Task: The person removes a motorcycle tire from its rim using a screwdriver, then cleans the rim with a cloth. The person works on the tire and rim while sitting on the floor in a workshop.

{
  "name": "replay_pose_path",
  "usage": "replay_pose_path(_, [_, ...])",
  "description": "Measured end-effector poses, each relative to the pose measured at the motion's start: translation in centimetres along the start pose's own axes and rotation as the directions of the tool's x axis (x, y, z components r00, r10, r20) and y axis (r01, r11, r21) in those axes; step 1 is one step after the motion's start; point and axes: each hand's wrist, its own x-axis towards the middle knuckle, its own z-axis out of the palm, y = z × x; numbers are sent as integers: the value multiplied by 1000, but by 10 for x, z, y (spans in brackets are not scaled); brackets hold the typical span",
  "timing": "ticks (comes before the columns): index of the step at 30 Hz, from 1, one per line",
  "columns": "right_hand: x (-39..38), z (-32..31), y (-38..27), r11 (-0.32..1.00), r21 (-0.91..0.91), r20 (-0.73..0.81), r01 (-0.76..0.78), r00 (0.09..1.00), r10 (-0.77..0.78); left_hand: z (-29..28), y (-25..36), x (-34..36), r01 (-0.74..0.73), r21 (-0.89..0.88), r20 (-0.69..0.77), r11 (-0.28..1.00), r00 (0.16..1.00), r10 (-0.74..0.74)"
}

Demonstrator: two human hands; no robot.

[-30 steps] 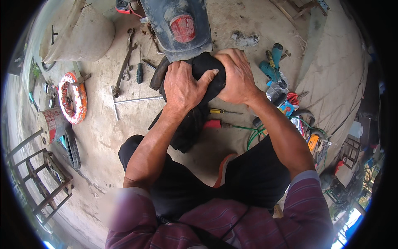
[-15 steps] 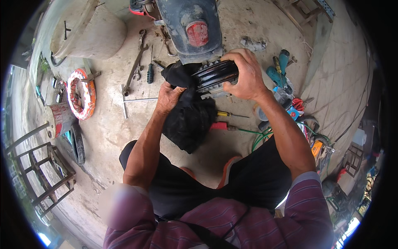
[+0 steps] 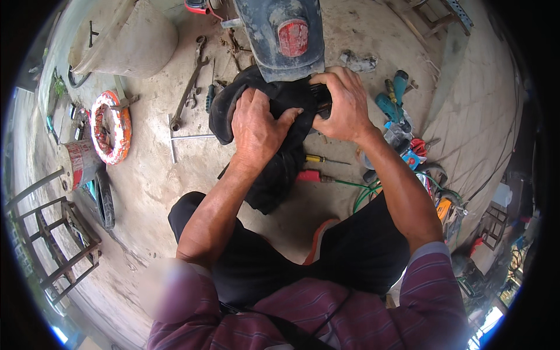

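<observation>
Below the dusty rear mudguard point(image 3: 274, 35) with its red reflector, a glossy black wheel rim point(image 3: 321, 100) shows only in part. A black cloth point(image 3: 224, 114) drapes over it, and more of the cloth hangs down toward the floor between my knees. My left hand point(image 3: 255, 125) lies over the cloth, fingers curled into it and thumb pressed along the fabric. On the rim's right side, my right hand point(image 3: 345, 106) grips it, fingers on top and thumb below. Most of the rim is hidden by the cloth and my hands.
Left of the wheel lie a large wrench point(image 3: 189, 87), a screwdriver point(image 3: 210, 98) and a T-handle wrench point(image 3: 172, 138). A bucket point(image 3: 140, 46) and a wrapped ring point(image 3: 121, 128) stand further left. Green-handled tools point(image 3: 388, 108) and a yellow-handled screwdriver point(image 3: 315, 158) lie at the right.
My left hand has moved up and right, over the top of the cloth. The cloth now spreads across most of the rim. The mudguard appears slightly further right; my right hand keeps its grip.
</observation>
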Motion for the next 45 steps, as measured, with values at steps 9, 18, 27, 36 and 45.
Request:
replay_pose_path(9, [4,-1,-4,998,38,52,49,997,-50,3,-38,-4,122,-166,167,979,982,-94])
replay_pose_path(18, [5,-1,13,1000,12,-10,-5,1000,6,13,-97,-30,90,-21,190,996,978,-85])
replay_pose_path(27, [2,-4,25,997,8,-30,-76,997,76,46,-131,-33,388,208,244,898,868,-432])
replay_pose_path(36, [5,0,23,996,8,-55,-90,994,91,-5,-89,-22,335,74,-29,939,942,-334])
replay_pose_path(45, [-2,-2,26,995,7,-58,-102,993,102,6,-33,-27,109,-254,34,961,994,-103])
